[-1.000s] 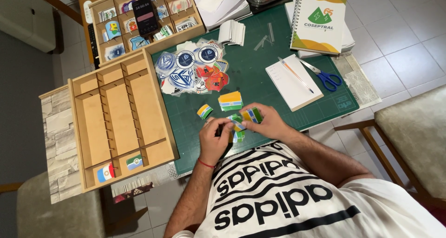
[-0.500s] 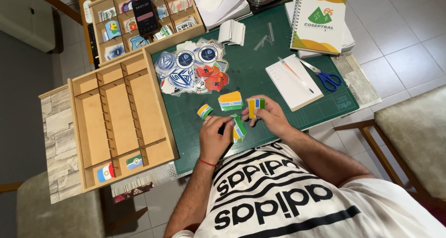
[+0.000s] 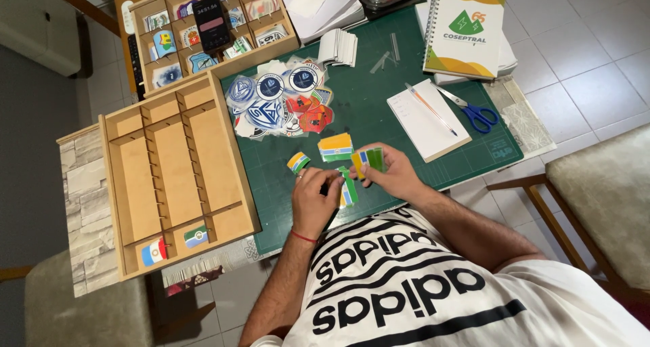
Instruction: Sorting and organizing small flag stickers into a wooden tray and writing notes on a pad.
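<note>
A: Right hand (image 3: 396, 178)?
B: Grip pinching a small stack of yellow-green-blue stickers (image 3: 367, 160), held above the green cutting mat (image 3: 379, 117).
A: Left hand (image 3: 315, 198)?
B: Fingers pressed on another sticker stack (image 3: 348, 188), just beside the right grip.
A: Nearby?
B: Loose sticker (image 3: 298, 161) and striped pile (image 3: 336, 146) just beyond both grips; wooden divider tray (image 3: 169, 178) well left.

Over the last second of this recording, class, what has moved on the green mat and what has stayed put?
The right hand has lifted a small stack of green, yellow and blue stickers away from the left hand, up and to the right. The left hand stays on the sticker pile by the mat's near edge. The round sticker, the wooden tray, the notepad and the scissors have not moved.
</note>
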